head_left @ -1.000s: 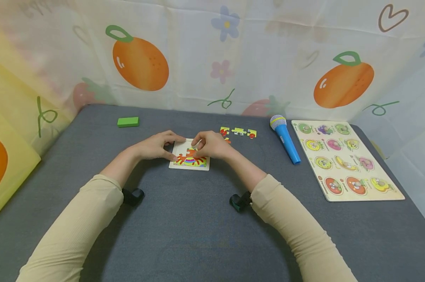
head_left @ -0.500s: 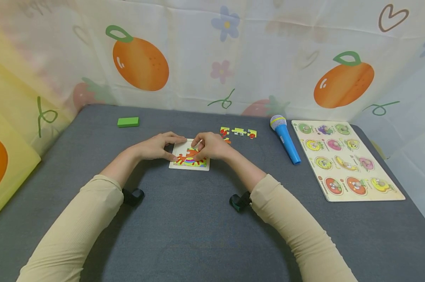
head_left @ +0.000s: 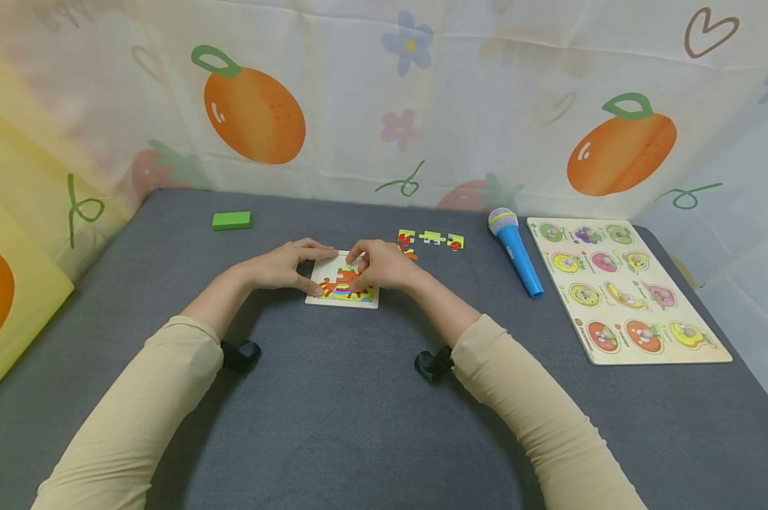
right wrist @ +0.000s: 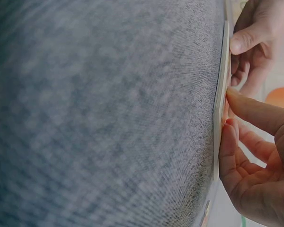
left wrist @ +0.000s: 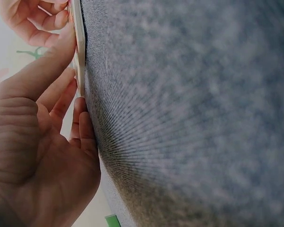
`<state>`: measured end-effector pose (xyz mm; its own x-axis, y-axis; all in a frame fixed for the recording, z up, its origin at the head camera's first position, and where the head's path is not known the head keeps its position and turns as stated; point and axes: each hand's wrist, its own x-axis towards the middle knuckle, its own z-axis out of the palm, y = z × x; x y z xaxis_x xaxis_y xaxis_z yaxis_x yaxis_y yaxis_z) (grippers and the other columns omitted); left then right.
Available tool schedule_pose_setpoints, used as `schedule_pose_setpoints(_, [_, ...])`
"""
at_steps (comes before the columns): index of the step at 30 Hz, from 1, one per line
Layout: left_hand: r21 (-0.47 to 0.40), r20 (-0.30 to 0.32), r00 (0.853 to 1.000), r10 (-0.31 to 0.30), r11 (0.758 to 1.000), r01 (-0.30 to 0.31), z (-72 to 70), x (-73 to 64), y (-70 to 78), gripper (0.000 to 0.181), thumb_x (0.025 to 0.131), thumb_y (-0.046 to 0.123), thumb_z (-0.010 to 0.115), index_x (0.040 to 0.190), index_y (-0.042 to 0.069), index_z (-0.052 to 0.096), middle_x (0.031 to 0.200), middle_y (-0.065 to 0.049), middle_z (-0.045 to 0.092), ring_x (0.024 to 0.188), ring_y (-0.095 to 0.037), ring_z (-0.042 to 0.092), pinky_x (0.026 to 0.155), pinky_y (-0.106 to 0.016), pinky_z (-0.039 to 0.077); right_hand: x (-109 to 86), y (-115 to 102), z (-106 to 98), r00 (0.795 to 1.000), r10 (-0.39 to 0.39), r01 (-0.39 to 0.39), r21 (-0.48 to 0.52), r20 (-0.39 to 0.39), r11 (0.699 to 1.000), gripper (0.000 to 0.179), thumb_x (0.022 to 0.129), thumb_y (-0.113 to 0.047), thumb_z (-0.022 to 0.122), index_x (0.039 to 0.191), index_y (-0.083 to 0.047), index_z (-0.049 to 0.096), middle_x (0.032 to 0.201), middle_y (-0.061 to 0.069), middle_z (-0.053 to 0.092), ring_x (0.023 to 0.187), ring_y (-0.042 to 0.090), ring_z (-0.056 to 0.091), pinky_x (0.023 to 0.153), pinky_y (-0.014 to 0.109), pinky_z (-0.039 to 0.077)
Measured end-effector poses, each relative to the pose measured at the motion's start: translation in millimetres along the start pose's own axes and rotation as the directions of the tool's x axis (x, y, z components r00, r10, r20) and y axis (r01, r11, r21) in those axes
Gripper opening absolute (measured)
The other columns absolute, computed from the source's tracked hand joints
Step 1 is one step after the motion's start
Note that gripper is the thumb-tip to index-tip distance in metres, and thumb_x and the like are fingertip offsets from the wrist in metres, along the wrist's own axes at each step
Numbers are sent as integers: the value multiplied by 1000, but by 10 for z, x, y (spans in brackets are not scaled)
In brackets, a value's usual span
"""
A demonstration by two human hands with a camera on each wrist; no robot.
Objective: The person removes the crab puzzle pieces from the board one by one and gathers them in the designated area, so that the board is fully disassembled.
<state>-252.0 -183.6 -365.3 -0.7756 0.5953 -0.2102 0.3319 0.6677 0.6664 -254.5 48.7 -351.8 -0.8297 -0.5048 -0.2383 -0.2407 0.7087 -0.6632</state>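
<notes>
A small square jigsaw puzzle tray (head_left: 325, 265) lies on the grey cloth, partly filled with an orange crab picture (head_left: 344, 278) above a rainbow strip. My left hand (head_left: 282, 265) holds the tray at its left side, thumb on the front-left part and fingers along the back edge. My right hand (head_left: 389, 263) bends over the tray's right half, thumb and fingertips pinching a puzzle piece that they mostly hide. In the right wrist view the right thumb (right wrist: 255, 111) presses down on the tray's face. Loose yellow-and-red jigsaw pieces (head_left: 431, 238) lie beyond the right hand.
A green block (head_left: 232, 221) lies at the back left. To the right are a blue toy microphone (head_left: 519, 258) and a large fruit-and-vegetable peg board (head_left: 620, 287). A fruit-print curtain (head_left: 358, 106) hangs behind the table (head_left: 346, 411).
The left thumb has shifted very slightly on the tray. Both hands otherwise stay in place, and the loose pieces have not moved.
</notes>
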Motion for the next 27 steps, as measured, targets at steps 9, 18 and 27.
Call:
schedule_pose_setpoints(9, [8,4,1000,-18,1000,18,0,1,-3,81,85,27,78,153,12,38,156,-14,33,145,-40,25,114,-64,26,4,-7,3,1000,13,-13,2,7,1000,45,81,-16,81,121,-10,62,94,2,58,77,15,52,65,23,44])
schedule_pose_setpoints(18, [14,3,1000,-13,1000,13,5,12,-10,80,85,26,78,153,11,38,156,-15,33,145,-41,24,114,-65,25,15,-15,0,1000,24,-24,9,9,1000,44,81,-14,81,121,-9,62,92,2,56,77,15,50,65,23,43])
schedule_pose_setpoints(27, [7,-1,1000,-4,1000,4,8,14,-21,82,84,26,79,153,11,38,154,-17,34,143,-41,27,113,-64,27,8,-28,-7,1000,24,-24,12,13,1000,44,80,-14,82,120,-10,62,92,2,56,77,16,51,65,24,44])
